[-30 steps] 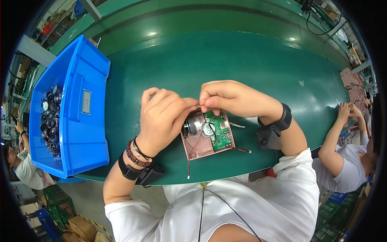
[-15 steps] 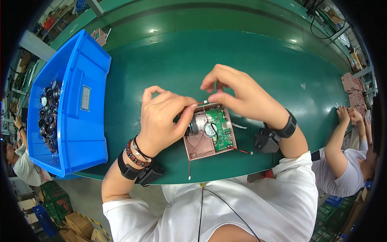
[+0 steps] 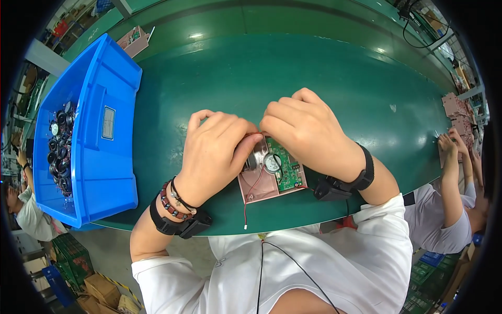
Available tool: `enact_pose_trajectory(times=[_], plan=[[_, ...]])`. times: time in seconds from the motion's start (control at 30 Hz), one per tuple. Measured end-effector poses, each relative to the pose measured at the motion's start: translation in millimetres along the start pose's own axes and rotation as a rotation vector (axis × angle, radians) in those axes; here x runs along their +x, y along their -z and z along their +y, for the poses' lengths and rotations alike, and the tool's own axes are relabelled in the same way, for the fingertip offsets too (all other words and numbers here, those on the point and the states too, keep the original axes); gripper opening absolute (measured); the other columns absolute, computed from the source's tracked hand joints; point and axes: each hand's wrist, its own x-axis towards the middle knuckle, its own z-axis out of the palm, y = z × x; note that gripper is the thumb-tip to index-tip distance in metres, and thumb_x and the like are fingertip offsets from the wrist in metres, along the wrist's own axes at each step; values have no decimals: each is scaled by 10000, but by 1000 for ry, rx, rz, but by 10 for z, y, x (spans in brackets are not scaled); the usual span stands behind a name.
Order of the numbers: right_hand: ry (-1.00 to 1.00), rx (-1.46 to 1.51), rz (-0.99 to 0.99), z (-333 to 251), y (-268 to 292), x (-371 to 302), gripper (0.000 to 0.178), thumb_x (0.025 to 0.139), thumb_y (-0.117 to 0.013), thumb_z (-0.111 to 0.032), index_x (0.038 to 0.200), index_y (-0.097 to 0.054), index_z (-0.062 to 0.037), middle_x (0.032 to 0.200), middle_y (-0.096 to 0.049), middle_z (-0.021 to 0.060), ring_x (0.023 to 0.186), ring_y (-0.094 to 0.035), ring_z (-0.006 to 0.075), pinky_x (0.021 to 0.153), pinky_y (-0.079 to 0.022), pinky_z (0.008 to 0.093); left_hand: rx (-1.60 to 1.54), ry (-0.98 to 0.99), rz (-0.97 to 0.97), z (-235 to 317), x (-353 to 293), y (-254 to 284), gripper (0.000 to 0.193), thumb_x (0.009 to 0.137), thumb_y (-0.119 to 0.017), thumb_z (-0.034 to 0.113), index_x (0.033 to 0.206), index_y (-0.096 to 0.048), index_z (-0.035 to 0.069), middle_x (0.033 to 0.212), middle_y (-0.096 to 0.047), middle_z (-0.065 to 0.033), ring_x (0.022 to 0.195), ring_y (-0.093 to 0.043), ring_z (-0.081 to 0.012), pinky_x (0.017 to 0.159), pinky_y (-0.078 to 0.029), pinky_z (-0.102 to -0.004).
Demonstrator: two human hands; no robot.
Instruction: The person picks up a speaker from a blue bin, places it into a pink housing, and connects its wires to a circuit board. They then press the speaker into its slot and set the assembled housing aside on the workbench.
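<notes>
A pink open housing (image 3: 261, 195) lies on the table in front of me. It holds a green circuit board (image 3: 291, 180), a round silver speaker (image 3: 272, 163) and, at its left, a dark round part partly under my fingers. My left hand (image 3: 212, 149) pinches a thin red cable (image 3: 256, 133) over the housing's far edge. Closed against it, my right hand (image 3: 308, 125) has its fingertips on the cable's end, whose white connector they hide. Another red wire (image 3: 245, 212) hangs over the near wall, ending in a white plug (image 3: 246, 227).
At the left stands a tall blue bin (image 3: 112, 162) with many round black speakers (image 3: 63, 152) inside. A pink housing (image 3: 135, 43) sits beyond it. At the far right a co-worker's hands (image 3: 451, 142) are near stacked pink housings (image 3: 460, 112).
My right hand has come down and left, from open above the connector to closed fingertips on the cable's end. The left hand keeps its pinch. The co-worker's hands have shifted slightly.
</notes>
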Motion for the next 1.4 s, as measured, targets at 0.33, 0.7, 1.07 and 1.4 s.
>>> enact_pose_trajectory(times=[0.33, 0.7, 1.07, 1.4], plan=[[-245, 387, -179, 162, -42, -213, 95, 767, -708, -115, 790, -616, -112, 735, -596, -23, 670, -545, 173, 696, -336, 313, -67, 137, -330, 8, -131, 69, 431, 819, -668, 322, 1133, -564, 46, 1006, -586, -100, 933, -570, -275, 807, -404, -374], [-231, 374, -90, 137, -191, -269, 104, 720, -725, -72, 770, -639, -103, 827, -537, -2, 808, -481, 196, 740, -344, 326, -210, 196, -314, -108, -218, -17, 384, 866, -625, 338, 1109, -571, 46, 969, -591, -102, 916, -577, -284, 784, -413, -384], [-318, 567, -115, 180, -254, -282, 99, 718, -730, -83, 765, -648, -112, 863, -518, -5, 872, -476, 202, 793, -339, 341, -246, 218, -344, -151, -241, -36, 376, 883, -605, 338, 1101, -563, 34, 971, -589, -110, 922, -576, -293, 779, -414, -384], [-42, 67, -75, 45, -159, -204, 122, 706, -695, -92, 742, -582, -119, 826, -498, -7, 804, -472, 183, 774, -325, 353, -244, 209, -335, -146, -227, -44, 359, 879, -612, 306, 1095, -557, 25, 960, -586, -114, 919, -574, -294, 784, -415, -387]])
